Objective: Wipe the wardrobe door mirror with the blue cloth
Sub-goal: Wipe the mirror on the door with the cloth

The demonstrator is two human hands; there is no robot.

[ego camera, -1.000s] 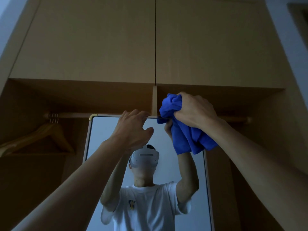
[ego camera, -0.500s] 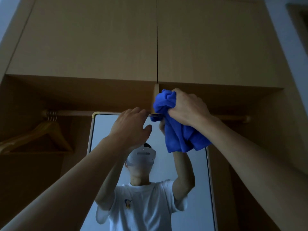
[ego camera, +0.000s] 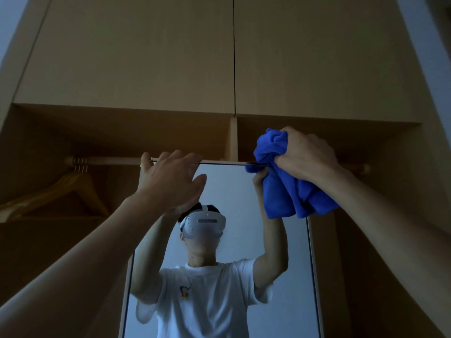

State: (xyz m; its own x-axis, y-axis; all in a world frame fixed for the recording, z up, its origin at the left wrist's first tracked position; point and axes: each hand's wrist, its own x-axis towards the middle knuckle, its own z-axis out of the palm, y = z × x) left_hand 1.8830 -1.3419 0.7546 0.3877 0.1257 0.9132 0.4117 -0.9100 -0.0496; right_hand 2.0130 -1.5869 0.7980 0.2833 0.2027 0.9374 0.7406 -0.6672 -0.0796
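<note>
Dim tan wooden wardrobe (ego camera: 146,57) overhead, and the right hand (ego camera: 305,154), grip curled round the bunched bright-blue cloth (ego camera: 288,191), works the tall rectangular door mirror (ego camera: 231,186) at its top edge; left hand (ego camera: 170,184) spread there. Hard pressing could swing it!

Dim tan cabinets (ego camera: 146,57) over hanging rail (ego camera: 109,161).

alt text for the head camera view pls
The right hand grips a bunched blue cloth against the top right corner of a wardrobe door mirror, while the left hand rests on the mirror's top edge. To the left, a wooden hanger hangs on a rail.
</note>
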